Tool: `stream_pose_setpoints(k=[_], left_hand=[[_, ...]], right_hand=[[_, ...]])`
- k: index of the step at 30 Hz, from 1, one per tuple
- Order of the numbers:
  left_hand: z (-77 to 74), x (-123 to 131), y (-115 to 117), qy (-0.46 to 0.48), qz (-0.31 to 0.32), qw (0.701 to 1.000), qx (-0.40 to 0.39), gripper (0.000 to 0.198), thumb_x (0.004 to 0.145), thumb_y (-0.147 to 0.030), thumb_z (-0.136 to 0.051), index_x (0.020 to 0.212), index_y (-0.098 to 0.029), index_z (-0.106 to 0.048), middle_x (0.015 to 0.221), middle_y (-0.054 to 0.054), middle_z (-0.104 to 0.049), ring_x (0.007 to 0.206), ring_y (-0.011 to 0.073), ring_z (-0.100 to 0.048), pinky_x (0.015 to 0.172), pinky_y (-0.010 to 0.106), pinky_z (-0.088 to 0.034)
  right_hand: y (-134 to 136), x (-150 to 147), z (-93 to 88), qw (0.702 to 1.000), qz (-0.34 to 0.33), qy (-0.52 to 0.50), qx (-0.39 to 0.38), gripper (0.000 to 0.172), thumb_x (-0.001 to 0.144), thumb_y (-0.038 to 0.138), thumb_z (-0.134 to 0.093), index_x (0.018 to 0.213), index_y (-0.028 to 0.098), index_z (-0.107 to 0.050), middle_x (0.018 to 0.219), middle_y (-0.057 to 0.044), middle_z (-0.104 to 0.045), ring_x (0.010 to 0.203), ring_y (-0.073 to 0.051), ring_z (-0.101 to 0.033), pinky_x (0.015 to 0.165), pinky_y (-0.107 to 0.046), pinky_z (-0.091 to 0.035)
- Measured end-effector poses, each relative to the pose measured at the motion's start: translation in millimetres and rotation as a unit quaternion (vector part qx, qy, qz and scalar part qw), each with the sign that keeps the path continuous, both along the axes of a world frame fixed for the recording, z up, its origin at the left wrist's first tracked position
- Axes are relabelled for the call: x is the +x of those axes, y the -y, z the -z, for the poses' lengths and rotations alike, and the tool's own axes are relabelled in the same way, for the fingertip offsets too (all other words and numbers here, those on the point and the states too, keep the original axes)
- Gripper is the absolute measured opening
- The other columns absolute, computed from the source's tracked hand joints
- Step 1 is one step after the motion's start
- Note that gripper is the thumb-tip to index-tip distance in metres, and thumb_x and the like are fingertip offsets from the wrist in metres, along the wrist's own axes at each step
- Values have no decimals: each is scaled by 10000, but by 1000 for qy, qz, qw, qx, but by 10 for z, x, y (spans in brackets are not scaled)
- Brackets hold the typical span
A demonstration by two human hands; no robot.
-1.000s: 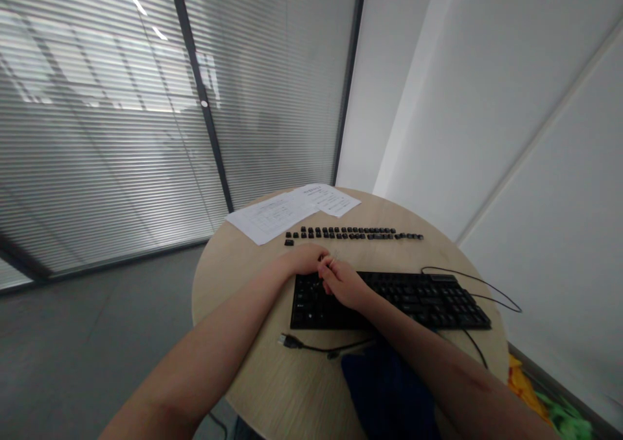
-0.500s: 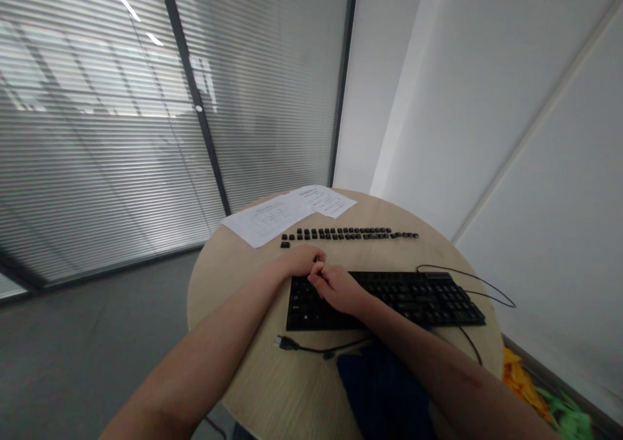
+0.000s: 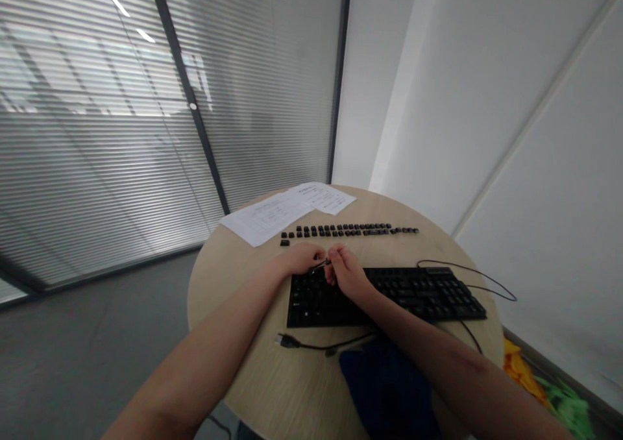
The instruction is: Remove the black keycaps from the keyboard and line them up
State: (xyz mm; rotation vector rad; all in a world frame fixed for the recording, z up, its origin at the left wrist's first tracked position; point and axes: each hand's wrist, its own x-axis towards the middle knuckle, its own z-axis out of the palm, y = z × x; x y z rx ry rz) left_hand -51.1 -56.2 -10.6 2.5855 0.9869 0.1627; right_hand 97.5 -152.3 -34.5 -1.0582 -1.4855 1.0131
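Observation:
A black keyboard [image 3: 409,294] lies on the round wooden table. Over its upper left corner is my left hand [image 3: 304,257], fingers curled; whatever they hold is hidden. Just beside it, my right hand [image 3: 345,271] is closed in a pinch around a thin, wire-like tool [image 3: 318,267] that looks like a keycap puller. The tool's wire reaches toward my left fingers. A small dark piece shows between the hands, too small to name surely. Behind the hands, loose black keycaps [image 3: 335,232] stand in two long rows, with one wider keycap [image 3: 285,243] at the left.
Printed paper sheets [image 3: 270,216] lie at the table's far left. A USB plug [image 3: 287,341] on a black cable rests in front of the keyboard. Dark blue cloth [image 3: 384,388] shows at the near edge. Behind are a white wall [image 3: 487,102] and glass with blinds.
My right hand has moved slightly right and up, away from my left fingers, and the thin wire now shows between them. My left hand stays nearly in place.

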Motion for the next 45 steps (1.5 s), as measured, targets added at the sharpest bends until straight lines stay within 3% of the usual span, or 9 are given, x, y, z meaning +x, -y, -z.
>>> stream_pose_setpoints(k=[6,11,19,24,38,45], left_hand=[[-89,-48,19,-46,-17,998,26,242,892,-335,-533,885,-172,-712,829,40,-707,731,163,-584,643,247,-384],[-252,-169,15,-1,-39,999,16,241,889,-354,-552,828,-162,-683,721,1,-642,662,135,-529,614,239,-355],[-515,-282,143,75,25,987,-140,259,850,-383,-605,954,-161,-690,777,5,-649,650,120,-549,581,223,-400],[-504,-301,143,75,41,980,-177,203,792,-322,-660,915,-163,-688,757,-2,-652,652,119,-579,577,214,-422],[-490,-249,145,42,3,997,-65,197,746,-273,-689,919,-191,-738,777,-7,-699,722,142,-615,642,230,-422],[-487,-241,140,44,3,998,-55,204,748,-260,-695,933,-194,-750,781,-6,-705,710,137,-612,649,231,-428]], right_hand=[[-4,-12,10,999,-24,28,4,320,949,535,-450,859,229,-479,499,73,-512,427,-112,-483,449,-214,-373],[-30,7,20,999,13,39,16,323,960,526,-436,846,228,-480,502,71,-501,440,-116,-486,465,-225,-374],[-82,16,24,999,45,0,12,369,941,586,-432,861,229,-480,518,74,-476,454,-121,-469,465,-234,-373],[-82,19,2,997,72,-19,13,389,935,600,-432,843,225,-471,511,73,-477,438,-116,-453,454,-234,-366],[-109,29,10,994,102,-31,1,424,921,639,-448,820,227,-472,512,69,-480,427,-116,-452,432,-231,-363],[-140,45,59,995,101,-24,4,396,932,613,-452,846,228,-481,508,73,-483,427,-116,-460,437,-231,-370]])
